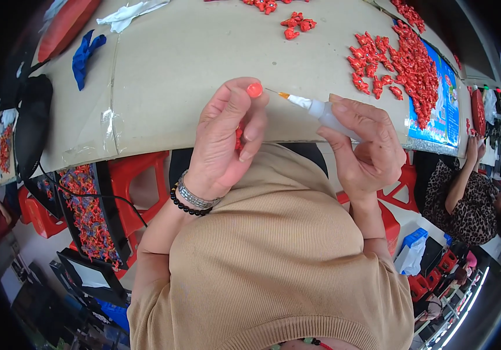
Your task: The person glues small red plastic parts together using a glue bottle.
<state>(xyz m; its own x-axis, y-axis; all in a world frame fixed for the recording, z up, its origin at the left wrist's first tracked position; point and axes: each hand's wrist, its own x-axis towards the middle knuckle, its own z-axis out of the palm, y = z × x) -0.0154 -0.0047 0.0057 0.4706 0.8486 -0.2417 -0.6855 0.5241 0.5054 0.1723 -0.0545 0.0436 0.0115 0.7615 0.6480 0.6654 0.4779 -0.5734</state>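
My left hand (227,119) is raised above the table's near edge, pinching a small round red piece (254,90) between thumb and forefinger. More red (239,137) shows inside its curled fingers, mostly hidden. In my right hand (367,143) is a white squeeze bottle (332,116) with a thin needle tip (277,92) on an orange base. The bottle lies tilted, its needle pointing left toward the red piece, with a small gap between them. Most of the bottle's body is covered by my fingers.
Small red figures (417,70) are heaped at the right, partly on a blue printed sheet (452,99); others (297,24) lie at the back. A blue cloth (85,58) lies at the left. Below stands a tray (87,216) of colourful pieces. Another person (463,198) sits at the right.
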